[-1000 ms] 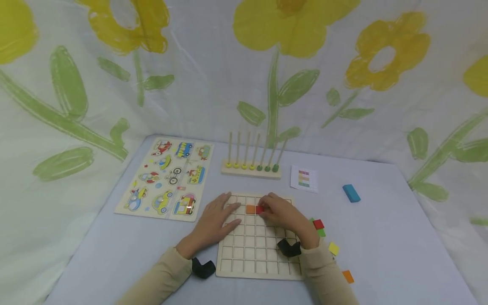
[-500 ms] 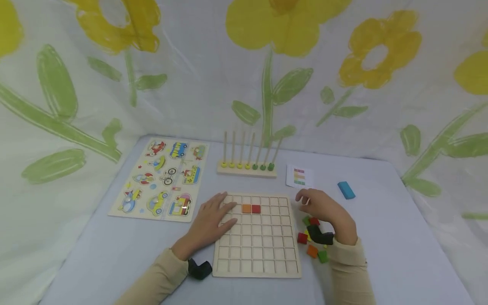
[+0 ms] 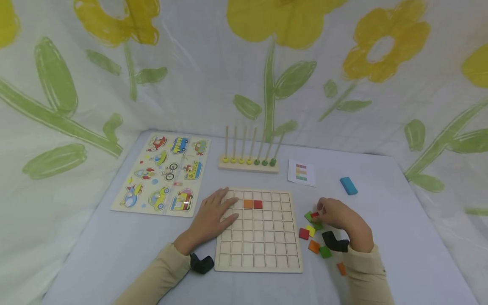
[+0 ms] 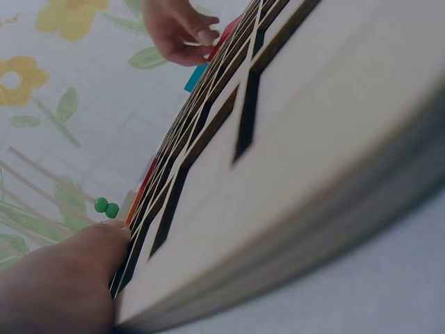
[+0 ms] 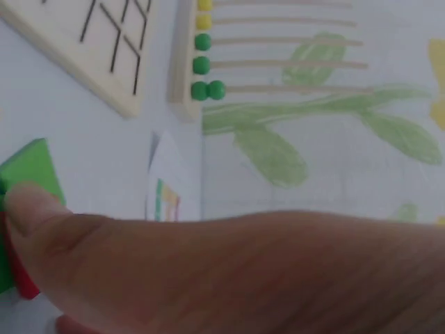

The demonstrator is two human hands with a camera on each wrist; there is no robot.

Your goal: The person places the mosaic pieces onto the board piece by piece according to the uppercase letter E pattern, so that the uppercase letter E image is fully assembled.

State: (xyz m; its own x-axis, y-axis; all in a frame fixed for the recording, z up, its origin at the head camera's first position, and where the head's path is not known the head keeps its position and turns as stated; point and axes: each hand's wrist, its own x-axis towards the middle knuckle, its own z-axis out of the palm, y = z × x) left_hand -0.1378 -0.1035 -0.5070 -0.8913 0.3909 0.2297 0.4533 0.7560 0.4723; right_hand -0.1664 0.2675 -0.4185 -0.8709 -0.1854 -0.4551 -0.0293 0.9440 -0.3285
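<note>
My left hand [image 3: 211, 215] rests spread on the left side of the wooden grid board [image 3: 259, 262], its thumb over the squares. An orange tile [image 3: 248, 204] and a red tile [image 3: 258, 204] sit side by side in the board's second row. Right of the board, my right hand [image 3: 339, 216] pinches another red tile [image 3: 314, 215] among loose tiles. In the right wrist view, the thumb lies over that red tile [image 5: 24, 275], beside a green tile [image 5: 35, 167]. The other fingers are mostly hidden there.
More loose tiles lie right of the board, including a red tile [image 3: 303, 233] and an orange tile [image 3: 314, 246]. Behind stand a peg rack with beads [image 3: 248, 165], a pattern card [image 3: 302, 173] and a blue block [image 3: 348, 186]. A vehicle puzzle [image 3: 162, 176] lies left.
My right hand has let go of the red tile in the board, moved right off it, and come down onto the loose tiles, taking another red one. My left hand stays on the board.
</note>
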